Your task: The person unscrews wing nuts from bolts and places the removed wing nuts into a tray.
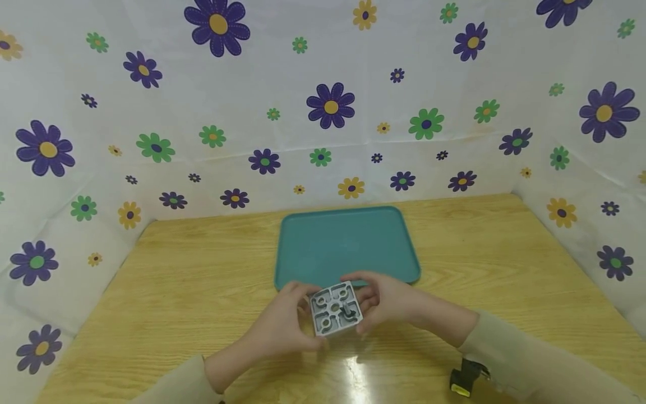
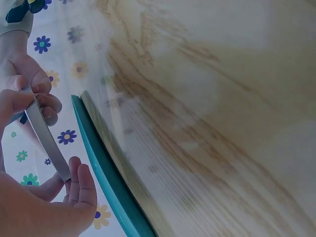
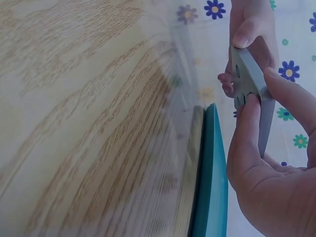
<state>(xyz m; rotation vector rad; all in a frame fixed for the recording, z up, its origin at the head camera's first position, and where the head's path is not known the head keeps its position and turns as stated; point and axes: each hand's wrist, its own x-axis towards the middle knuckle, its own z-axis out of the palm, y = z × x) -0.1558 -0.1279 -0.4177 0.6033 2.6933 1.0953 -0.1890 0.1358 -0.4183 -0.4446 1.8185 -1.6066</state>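
Both hands hold a square grey metal plate in front of the body, its ribbed face with several round holes toward the head camera. My left hand grips the left side, thumb at the bottom corner and fingers by the upper one. On the opposite side, my right hand holds the edge between thumb and fingers. A small dark bolt-like piece sits in the plate's lower right cell. From both wrists the plate appears nearly edge-on, and the right wrist view shows fingers against its holed face.
A teal tray lies on the wood-grain table, just beyond the hands. White cloth with printed flowers walls off the back and both sides. A black and yellow device hangs by the right sleeve.
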